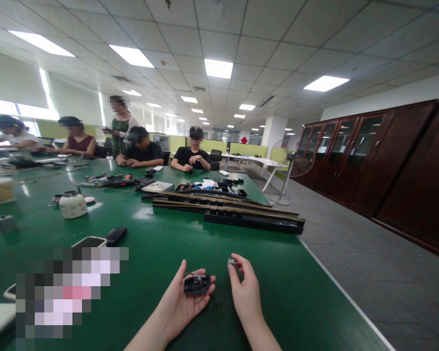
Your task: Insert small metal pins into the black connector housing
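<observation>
My left hand (183,297) is turned palm up above the green table, its fingers curled under a small black plastic housing (197,284). Some metallic or shiny parts show along the housing's upper side; their kind is too small to tell. To the right, my right hand (244,287) pinches a small grey-and-black piece (231,261) between thumb and fingertips. The two hands are apart, and the small piece does not touch the housing.
Long black rails (254,222) with thin brass-coloured rods lie across the green table (161,243). On the left are a white jar (73,204), a black phone-like object (116,236) and a metal cylinder (6,224). Several people sit beyond; a fan (289,158) stands right of the table.
</observation>
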### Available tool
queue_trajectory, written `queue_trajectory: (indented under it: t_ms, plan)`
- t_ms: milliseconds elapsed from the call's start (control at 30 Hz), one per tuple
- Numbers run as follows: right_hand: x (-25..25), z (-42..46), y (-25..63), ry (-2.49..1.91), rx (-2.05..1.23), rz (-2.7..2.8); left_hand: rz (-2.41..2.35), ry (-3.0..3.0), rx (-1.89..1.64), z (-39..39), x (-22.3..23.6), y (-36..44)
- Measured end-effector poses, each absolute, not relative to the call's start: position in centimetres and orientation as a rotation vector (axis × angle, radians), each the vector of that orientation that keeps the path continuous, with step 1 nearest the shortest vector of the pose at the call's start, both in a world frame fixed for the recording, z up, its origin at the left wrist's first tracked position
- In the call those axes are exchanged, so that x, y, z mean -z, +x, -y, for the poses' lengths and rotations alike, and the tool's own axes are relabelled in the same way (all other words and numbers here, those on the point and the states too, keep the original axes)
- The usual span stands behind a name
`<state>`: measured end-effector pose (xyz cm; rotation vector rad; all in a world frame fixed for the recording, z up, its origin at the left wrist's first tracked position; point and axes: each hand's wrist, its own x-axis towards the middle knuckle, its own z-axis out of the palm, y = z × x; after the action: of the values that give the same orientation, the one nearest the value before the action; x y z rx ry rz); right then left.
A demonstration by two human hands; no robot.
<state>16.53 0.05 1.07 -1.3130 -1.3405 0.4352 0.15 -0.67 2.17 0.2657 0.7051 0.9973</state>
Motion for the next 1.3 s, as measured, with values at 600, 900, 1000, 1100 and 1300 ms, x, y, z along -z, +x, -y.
queue_trajectory:
  t_ms: [600, 900, 1000, 1100, 1300]
  plan:
    - [-2.8, 1.7, 14.5, -1.223, -0.8, 1.622, -0.729, 0.293, -1.045, 0.8, -1.8, 0.3]
    - [-3.2, 2.3, 13.8, -1.103, -0.728, 1.758, -0.704, 0.275, -1.072, 0.6, -2.2, 0.9]
    - [-2.9, 2.2, 13.7, -1.198, -0.65, 1.875, -0.701, 0.295, -1.083, 0.8, -2.3, 1.1]
    - [-2.8, 2.1, 13.7, -1.244, -0.642, 1.909, -0.716, 0.304, -1.079, 0.9, -2.4, 1.2]
    - [-2.8, 2.1, 13.9, -1.225, -0.704, 1.895, -0.709, 0.277, -1.073, 1.1, -2.7, 1.0]
